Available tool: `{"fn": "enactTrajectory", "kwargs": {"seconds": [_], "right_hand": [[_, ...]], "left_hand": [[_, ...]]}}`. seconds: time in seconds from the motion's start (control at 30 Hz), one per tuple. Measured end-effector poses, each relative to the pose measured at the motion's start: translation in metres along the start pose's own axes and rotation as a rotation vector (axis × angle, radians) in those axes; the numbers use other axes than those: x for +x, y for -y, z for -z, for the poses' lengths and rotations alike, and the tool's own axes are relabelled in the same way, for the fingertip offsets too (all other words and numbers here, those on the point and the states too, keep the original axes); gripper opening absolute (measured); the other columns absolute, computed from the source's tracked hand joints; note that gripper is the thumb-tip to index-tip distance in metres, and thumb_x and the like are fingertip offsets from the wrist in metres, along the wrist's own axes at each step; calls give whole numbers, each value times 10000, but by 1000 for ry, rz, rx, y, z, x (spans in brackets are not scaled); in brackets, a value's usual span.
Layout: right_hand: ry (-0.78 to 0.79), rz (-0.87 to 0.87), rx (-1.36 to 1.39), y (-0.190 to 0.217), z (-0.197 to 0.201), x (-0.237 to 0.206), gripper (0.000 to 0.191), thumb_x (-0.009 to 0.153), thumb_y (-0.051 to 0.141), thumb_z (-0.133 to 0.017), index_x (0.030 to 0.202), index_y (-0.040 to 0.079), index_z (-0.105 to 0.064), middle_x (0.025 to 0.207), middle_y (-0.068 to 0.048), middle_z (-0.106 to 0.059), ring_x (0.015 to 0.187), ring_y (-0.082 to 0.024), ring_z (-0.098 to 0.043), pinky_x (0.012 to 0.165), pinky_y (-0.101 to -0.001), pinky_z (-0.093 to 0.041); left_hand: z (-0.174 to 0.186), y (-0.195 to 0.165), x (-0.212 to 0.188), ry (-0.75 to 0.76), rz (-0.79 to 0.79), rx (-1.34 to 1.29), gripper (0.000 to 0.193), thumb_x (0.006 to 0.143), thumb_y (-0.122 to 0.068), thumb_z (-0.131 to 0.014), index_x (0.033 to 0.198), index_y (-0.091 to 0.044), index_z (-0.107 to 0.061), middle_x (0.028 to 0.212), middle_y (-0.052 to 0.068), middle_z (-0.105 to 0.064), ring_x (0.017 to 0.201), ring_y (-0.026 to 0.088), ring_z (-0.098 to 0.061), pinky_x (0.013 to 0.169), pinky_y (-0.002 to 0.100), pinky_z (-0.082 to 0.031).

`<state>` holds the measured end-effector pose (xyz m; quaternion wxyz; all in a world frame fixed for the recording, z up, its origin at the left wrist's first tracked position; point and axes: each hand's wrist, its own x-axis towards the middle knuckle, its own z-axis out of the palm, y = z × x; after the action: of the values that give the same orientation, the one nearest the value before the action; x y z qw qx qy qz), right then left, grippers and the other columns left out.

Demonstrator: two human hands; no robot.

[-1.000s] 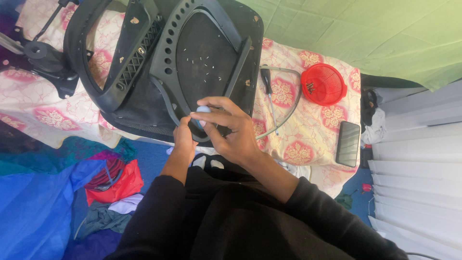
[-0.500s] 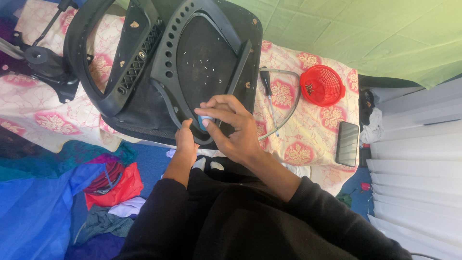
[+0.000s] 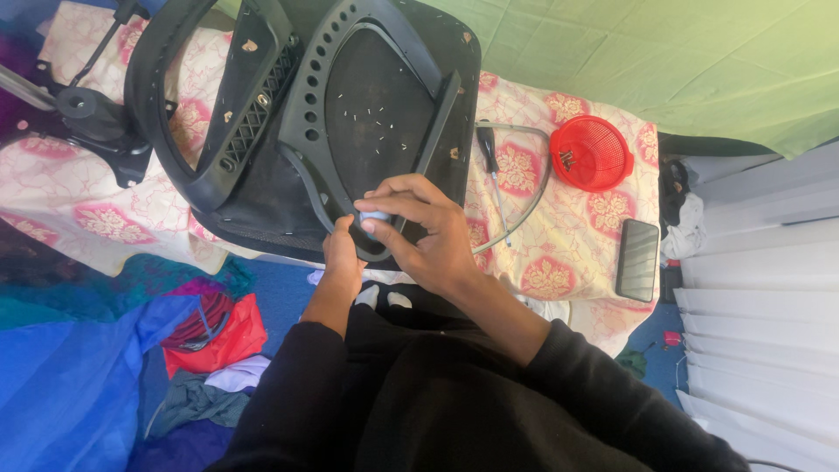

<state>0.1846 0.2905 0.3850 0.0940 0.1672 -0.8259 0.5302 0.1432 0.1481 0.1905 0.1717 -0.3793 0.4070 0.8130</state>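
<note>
An upturned black office chair seat with its armrest frame (image 3: 288,114) lies on a pink floral bedsheet (image 3: 568,236). My right hand (image 3: 428,232) curls over the near edge of the seat frame, its fingertips pinching a small pale blue-white object (image 3: 374,218). My left hand (image 3: 343,253) sits just below and left of it, gripping the seat's near rim from underneath. Both arms wear black sleeves. What the small object is cannot be made out.
A red mesh basket (image 3: 592,153) with small dark parts sits on the bed at the right, a black phone (image 3: 638,260) lies nearer. A screwdriver (image 3: 491,166) and curved metal rod (image 3: 533,188) lie beside the seat. A chair mechanism (image 3: 87,118) rests at left. Clothes (image 3: 210,328) are piled below.
The view has shifted slightly. Both hands stay at the seat's near edge, with the right hand's fingers still working on the small pale object.
</note>
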Motion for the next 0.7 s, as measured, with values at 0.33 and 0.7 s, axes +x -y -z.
{"fn": "enactTrajectory", "kwargs": {"seconds": [0.33, 0.7], "right_hand": [[-21, 12, -47, 0, 1, 0, 263, 839, 146, -867, 1094, 156, -802, 1094, -30, -671, 1007, -158, -703, 879, -282, -575], [-38, 75, 53, -1, 0, -2, 232, 874, 94, -837, 1099, 127, -792, 1120, -62, -603, 1040, -179, -666, 927, -302, -566]], "left_hand": [[-2, -3, -2, -31, 7, 23, 562, 908, -363, -601, 1388, -83, -514, 1270, 116, -622, 1101, 224, -666, 884, 393, -574], [-3, -2, -2, -49, 28, 24, 562, 910, -362, -613, 1388, -82, -516, 1252, 125, -630, 1098, 232, -673, 877, 384, -578]]}}
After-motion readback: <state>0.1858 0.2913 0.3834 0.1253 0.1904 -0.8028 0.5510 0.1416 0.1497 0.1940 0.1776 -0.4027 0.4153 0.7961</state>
